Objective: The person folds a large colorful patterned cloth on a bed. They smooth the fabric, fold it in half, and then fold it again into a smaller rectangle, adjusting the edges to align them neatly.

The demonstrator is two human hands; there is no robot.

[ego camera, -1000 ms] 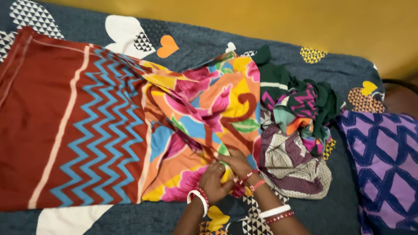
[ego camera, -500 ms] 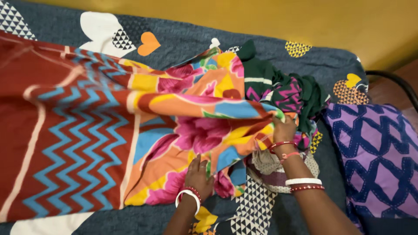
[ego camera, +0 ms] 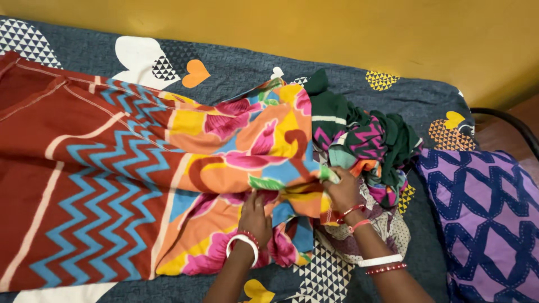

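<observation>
Hands work on a flowered cloth [ego camera: 247, 163] spread over the bed [ego camera: 241, 62], beside its red zigzag part [ego camera: 101, 185]. Head view: the left hand [ego camera: 255, 216] lies flat on the cloth, fingers loose — pressing, not gripping. The right hand [ego camera: 342, 191] is closed around the cloth's folded edge, pinching it just beside a heap of clothes [ego camera: 370, 146]. A purple pillow [ego camera: 483, 219] lies at the right.

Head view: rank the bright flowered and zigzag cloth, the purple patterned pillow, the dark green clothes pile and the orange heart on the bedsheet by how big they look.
1. Flowered and zigzag cloth, by far the largest.
2. Purple pillow, though cut off by the frame.
3. Green clothes pile.
4. Orange heart, the smallest.
</observation>
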